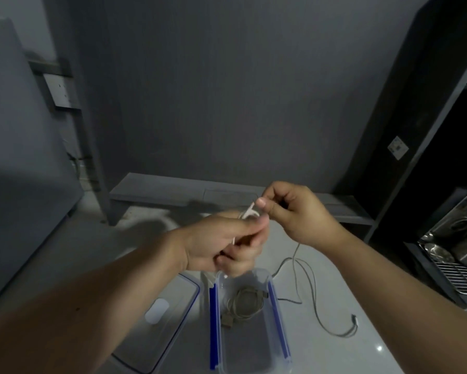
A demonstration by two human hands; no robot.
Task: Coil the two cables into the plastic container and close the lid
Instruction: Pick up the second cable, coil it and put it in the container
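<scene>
Clear plastic container [276, 314]; glossy white table [362, 344]; shiny metal rack [453, 276].

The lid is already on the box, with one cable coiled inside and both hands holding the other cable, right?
No. The head view shows the lid off, lying on the table left of the open box. One cable is coiled inside, and the left hand and right hand hold the other cable.

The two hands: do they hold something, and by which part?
Both hold one cable: the left hand grips its gathered loops, and the right hand pinches the strand just above them.
</scene>
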